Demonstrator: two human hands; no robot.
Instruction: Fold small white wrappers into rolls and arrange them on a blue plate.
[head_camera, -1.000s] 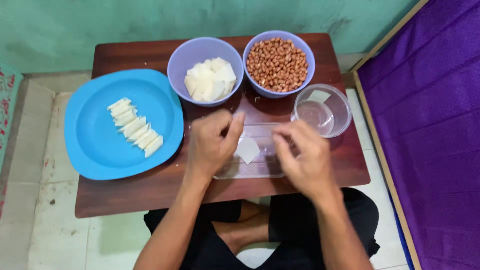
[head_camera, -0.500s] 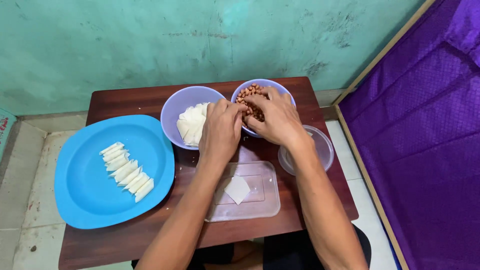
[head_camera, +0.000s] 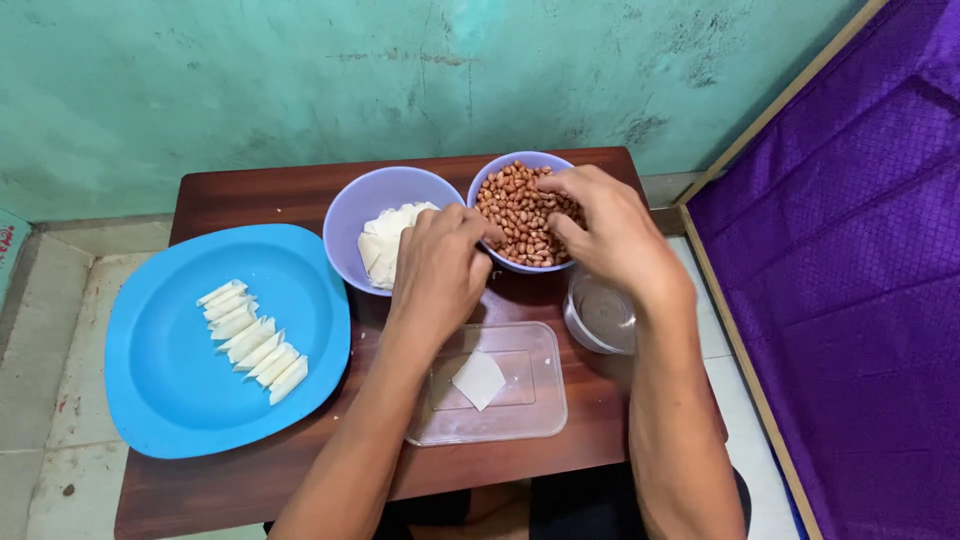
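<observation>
My right hand (head_camera: 612, 232) reaches into a lilac bowl (head_camera: 520, 159) full of peanuts (head_camera: 512, 215), its fingertips pinched together down among the nuts. My left hand (head_camera: 438, 268) lies beside it, fingertips touching the near left rim of that bowl; whether it grips anything is hidden. To the left stands a second lilac bowl (head_camera: 365, 205) holding a stack of white pastry sheets (head_camera: 385, 245). Below my hands a clear plastic tray (head_camera: 535, 415) holds one white square sheet (head_camera: 479, 380).
A large blue plate (head_camera: 165, 385) on the left of the brown wooden table (head_camera: 270, 190) carries a row of several white rolled pieces (head_camera: 252, 340). A small clear glass bowl (head_camera: 600, 318) sits under my right wrist. Purple cloth (head_camera: 850, 260) lies to the right, a teal wall behind.
Both hands left the clear tray and moved up to the peanut bowl; the right hand has sunk further into the peanuts. The view has tilted up toward the wall.
</observation>
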